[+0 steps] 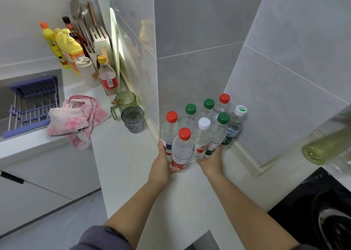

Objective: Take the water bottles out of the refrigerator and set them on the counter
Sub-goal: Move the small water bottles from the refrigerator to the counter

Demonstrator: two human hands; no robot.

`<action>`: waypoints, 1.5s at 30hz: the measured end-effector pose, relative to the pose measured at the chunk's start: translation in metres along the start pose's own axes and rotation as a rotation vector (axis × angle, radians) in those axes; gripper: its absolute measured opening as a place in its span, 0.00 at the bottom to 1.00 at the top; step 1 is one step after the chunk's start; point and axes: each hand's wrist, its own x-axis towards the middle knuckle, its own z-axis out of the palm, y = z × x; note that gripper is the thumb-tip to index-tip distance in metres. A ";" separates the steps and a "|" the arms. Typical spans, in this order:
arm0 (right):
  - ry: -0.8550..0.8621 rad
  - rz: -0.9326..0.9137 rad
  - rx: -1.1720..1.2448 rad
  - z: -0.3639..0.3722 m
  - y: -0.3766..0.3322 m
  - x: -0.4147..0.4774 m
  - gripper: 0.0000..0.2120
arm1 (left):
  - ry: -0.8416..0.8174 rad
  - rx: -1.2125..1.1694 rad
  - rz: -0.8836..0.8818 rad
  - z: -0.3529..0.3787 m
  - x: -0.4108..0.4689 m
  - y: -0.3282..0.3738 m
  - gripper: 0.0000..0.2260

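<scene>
Several clear water bottles stand upright in a tight cluster in the tiled corner of the pale counter [133, 166], with red, green and white caps. My left hand [163, 162] is wrapped around the nearest red-capped bottle [181, 151] from the left. My right hand [210, 161] presses against the base of the white-capped bottle [201, 139] and the green-capped bottle [216, 135] beside it; whether it grips them or only touches them is unclear. The refrigerator is out of view.
A green mug [125, 102] and a grey glass [133, 119] stand left of the bottles by the wall. A pink towel [76, 116] lies near the sink rack [32, 103]. Detergent bottles and a utensil holder sit at the back left. A black hob [311, 208] is at the right.
</scene>
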 end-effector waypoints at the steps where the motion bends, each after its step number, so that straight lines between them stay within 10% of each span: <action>1: -0.006 -0.004 0.001 0.000 0.000 0.000 0.54 | -0.001 -0.001 0.006 -0.001 0.000 -0.001 0.47; 13: -0.144 -0.135 -0.141 -0.021 0.031 -0.068 0.51 | -0.010 0.288 -0.038 -0.035 -0.053 -0.014 0.53; 26: -0.522 -0.792 -1.056 -0.047 0.049 -0.185 0.47 | 0.453 0.795 -0.204 -0.047 -0.301 -0.030 0.44; 45: -1.020 -1.660 -0.929 0.032 0.073 -0.449 0.39 | 1.104 0.696 -0.870 0.008 -0.639 -0.077 0.39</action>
